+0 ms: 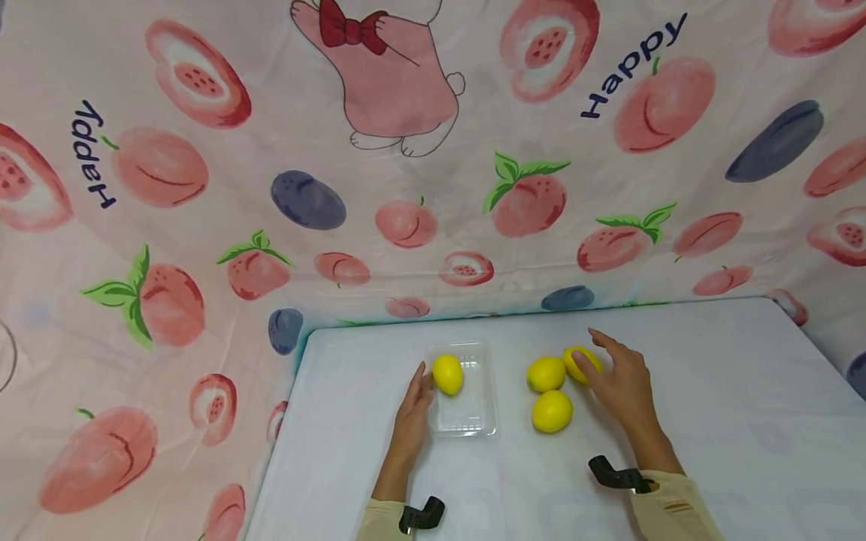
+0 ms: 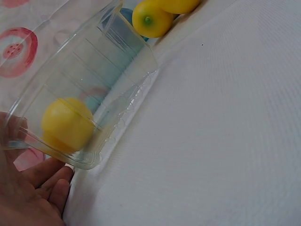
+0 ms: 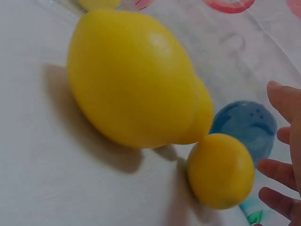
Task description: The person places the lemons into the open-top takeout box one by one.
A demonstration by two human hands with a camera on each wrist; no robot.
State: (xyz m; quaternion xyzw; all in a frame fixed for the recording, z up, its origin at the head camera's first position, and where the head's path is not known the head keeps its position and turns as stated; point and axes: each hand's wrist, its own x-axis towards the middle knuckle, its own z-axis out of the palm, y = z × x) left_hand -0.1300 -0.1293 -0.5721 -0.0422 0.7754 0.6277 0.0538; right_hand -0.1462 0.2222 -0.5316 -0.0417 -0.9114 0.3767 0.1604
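A white table (image 1: 744, 391) spreads out around the clear plastic tray (image 1: 477, 402), its surface pale and lightly textured. Beyond the tray and to its left hangs a pale pink cloth (image 1: 406, 180), wrinkled in places and printed with peaches, cut fruit, dark blue fruit and green leaves. High above the tray, the print shows a pink-clad animal figure (image 1: 402, 83) with a red bow. Two printed words can be read, both "Happy" in dark blue letters: one word (image 1: 92, 154) high to the tray's left, tilted steeply, the other word (image 1: 634, 65) high to its right, on a slant.

One yellow lemon (image 1: 448, 374) sits inside the tray, in its far left part. Three more lie close together on the table right of the tray: a near lemon (image 1: 552, 411), a middle lemon (image 1: 546, 374) and an outer lemon (image 1: 582, 364).

The left hand (image 1: 411, 421) lies along the tray's left side, fingers loosely bent and clasping nothing; whether they touch the wall I cannot tell. The right hand (image 1: 625, 387), farther right of the tray, has its fingers spread apart, with a gap between them and the outer lemon.
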